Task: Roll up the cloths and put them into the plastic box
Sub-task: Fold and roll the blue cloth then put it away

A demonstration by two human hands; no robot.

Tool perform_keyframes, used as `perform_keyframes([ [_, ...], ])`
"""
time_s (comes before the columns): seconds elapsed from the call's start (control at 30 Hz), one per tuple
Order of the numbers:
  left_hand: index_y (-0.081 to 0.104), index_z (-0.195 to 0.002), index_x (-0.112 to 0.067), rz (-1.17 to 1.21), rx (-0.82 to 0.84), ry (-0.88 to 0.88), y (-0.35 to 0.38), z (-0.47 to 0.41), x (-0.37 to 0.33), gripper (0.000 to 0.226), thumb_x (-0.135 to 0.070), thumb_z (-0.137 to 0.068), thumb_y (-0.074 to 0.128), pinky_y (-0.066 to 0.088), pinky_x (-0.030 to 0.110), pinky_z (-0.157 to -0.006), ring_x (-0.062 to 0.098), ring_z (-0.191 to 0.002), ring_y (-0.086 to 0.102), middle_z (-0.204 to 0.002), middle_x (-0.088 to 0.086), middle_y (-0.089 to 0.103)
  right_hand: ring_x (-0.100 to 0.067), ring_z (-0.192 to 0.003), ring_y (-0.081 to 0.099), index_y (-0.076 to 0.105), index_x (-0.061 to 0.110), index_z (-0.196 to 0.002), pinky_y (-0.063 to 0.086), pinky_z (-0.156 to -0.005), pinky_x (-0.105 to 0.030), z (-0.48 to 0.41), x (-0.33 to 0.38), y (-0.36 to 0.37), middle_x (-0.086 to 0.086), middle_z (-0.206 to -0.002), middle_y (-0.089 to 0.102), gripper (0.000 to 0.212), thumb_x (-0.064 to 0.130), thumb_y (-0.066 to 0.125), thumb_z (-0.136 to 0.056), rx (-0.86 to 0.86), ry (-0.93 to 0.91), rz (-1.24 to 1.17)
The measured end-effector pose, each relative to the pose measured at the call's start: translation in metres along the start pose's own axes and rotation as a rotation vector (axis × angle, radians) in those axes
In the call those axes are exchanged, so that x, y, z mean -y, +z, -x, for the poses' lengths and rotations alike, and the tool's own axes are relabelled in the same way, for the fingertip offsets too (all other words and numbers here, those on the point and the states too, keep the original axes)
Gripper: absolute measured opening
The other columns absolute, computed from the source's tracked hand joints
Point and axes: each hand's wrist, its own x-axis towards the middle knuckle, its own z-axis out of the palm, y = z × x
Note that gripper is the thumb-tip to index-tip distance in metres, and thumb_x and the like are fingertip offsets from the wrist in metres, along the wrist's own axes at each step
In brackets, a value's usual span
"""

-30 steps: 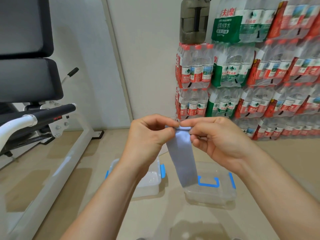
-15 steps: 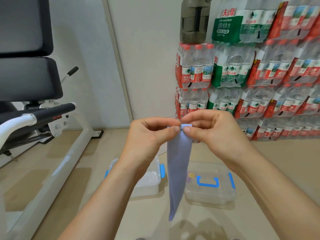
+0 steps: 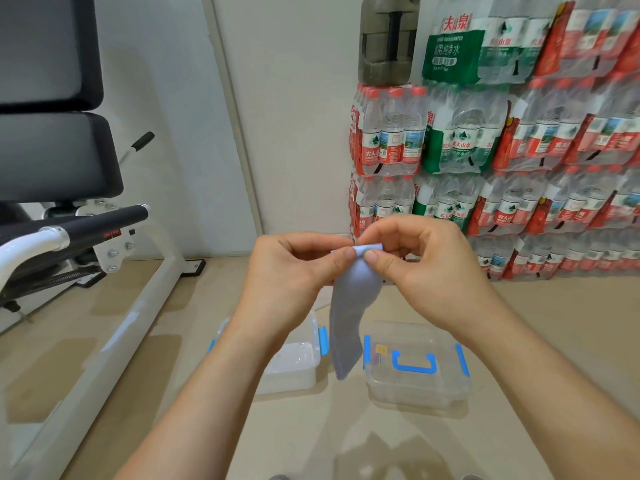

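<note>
Both hands pinching top edge of cloth (image 3: 346, 317): left hand (image 3: 291, 275) thumb and forefinger closed on left corner, right hand (image 3: 429, 268) thumb and curled fingers closed on right corner; thumbs nearly touching at the middle; narrow pinch grips.

Cloth is thin, smooth, pale blue-grey, a long narrow strip; top edge turned over into a small flat fold between the fingertips; the remainder hangs limp, slightly bowed and twisted, tapering to a loose lower end in mid-air, above the gap between the two containers.

Below left: clear plastic box (image 3: 298, 375), rectangular, rounded corners, blue latch (image 3: 322, 341) on its side; partly hidden by the left forearm. Below right: second clear plastic piece (image 3: 415, 393) with a blue U-shaped handle (image 3: 414, 365) and blue side clips; lid or closed box, cannot tell. Both sit apart on glossy beige floor (image 3: 571, 306).

Background: shrink-wrapped packs of water bottles (image 3: 519, 150) stacked along the wall, a dark translucent jug (image 3: 388, 43) on top; far left, a bench with black padded cushions (image 3: 52, 150) on a white tubular frame (image 3: 131, 317).
</note>
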Motion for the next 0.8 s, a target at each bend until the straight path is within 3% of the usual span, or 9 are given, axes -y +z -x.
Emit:
perform_keyframes([
  [0.07,0.076,-0.079,-0.012,0.012,-0.028,-0.006,-0.001,-0.001,0.0003,0.012,-0.001,-0.076,0.073,0.056,0.021,-0.063,0.013,-0.071,0.072,-0.074,0.004,0.076,-0.022,-0.071,0.065,0.073,0.019,-0.09,0.056,-0.069,-0.041,-0.0009,-0.0013,-0.0017,-0.009,-0.079,0.073,0.013,0.01,0.069,-0.084,0.038,0.099,-0.085],
  [0.17,0.076,-0.071,-0.018,0.031,-0.034,-0.013,-0.0009,-0.0019,0.0002,0.02,0.001,-0.075,0.074,0.054,0.019,-0.063,0.012,-0.069,0.072,-0.07,0.001,0.075,0.0,-0.057,0.06,0.074,0.015,-0.091,0.042,-0.05,-0.01,-0.0009,-0.003,-0.0044,-0.002,-0.075,0.073,0.01,0.01,0.069,-0.084,0.083,0.158,-0.177],
  [0.23,0.075,-0.07,-0.018,0.033,-0.027,-0.014,-0.0003,-0.0021,0.0003,0.021,0.002,-0.074,0.074,0.054,0.018,-0.063,0.011,-0.068,0.071,-0.068,-0.001,0.074,0.005,-0.051,0.057,0.074,0.011,-0.092,0.036,-0.048,-0.004,-0.0014,-0.004,-0.0055,0.002,-0.069,0.07,0.012,0.005,0.068,-0.084,0.073,0.161,-0.24],
  [0.47,0.076,-0.082,-0.013,0.061,0.06,-0.078,-0.0006,-0.0005,0.0002,0.008,-0.009,-0.081,0.069,0.059,0.038,-0.08,0.023,-0.086,0.072,-0.086,0.01,0.076,-0.001,-0.062,0.061,0.076,0.007,-0.091,0.043,-0.055,-0.01,-0.0013,-0.0047,-0.0025,-0.01,-0.079,0.074,0.016,-0.002,0.067,-0.082,0.021,0.069,-0.236],
  [0.6,0.076,-0.093,-0.009,-0.042,0.081,0.003,-0.0002,0.002,-0.0027,0.014,-0.01,-0.08,0.07,0.06,0.03,-0.069,0.013,-0.078,0.073,-0.084,0.004,0.077,0.001,-0.059,0.061,0.076,0.007,-0.091,0.042,-0.054,-0.009,-0.0005,-0.0045,-0.0043,-0.003,-0.073,0.073,0.015,-0.002,0.067,-0.082,0.015,0.058,-0.23],
  [0.7,0.076,-0.087,-0.009,-0.029,0.025,0.033,-0.0002,0.0005,-0.0014,0.013,-0.002,-0.076,0.073,0.057,0.021,-0.066,0.013,-0.075,0.072,-0.08,0.004,0.077,0.001,-0.051,0.053,0.076,0.008,-0.093,0.038,-0.05,-0.012,-0.0013,-0.0059,-0.0052,0.006,-0.061,0.065,0.019,-0.003,0.066,-0.081,0.057,0.119,-0.286],
  [0.8,0.075,-0.082,-0.008,0.016,-0.011,0.028,0.0009,-0.0004,-0.0008,0.015,0.003,-0.072,0.075,0.052,0.014,-0.062,0.008,-0.068,0.07,-0.073,0.001,0.076,-0.003,-0.056,0.05,0.078,0.016,-0.09,0.037,-0.05,-0.019,-0.0021,-0.0053,-0.0072,0.003,-0.068,0.068,0.018,0.004,0.067,-0.082,0.078,0.166,-0.367],
])
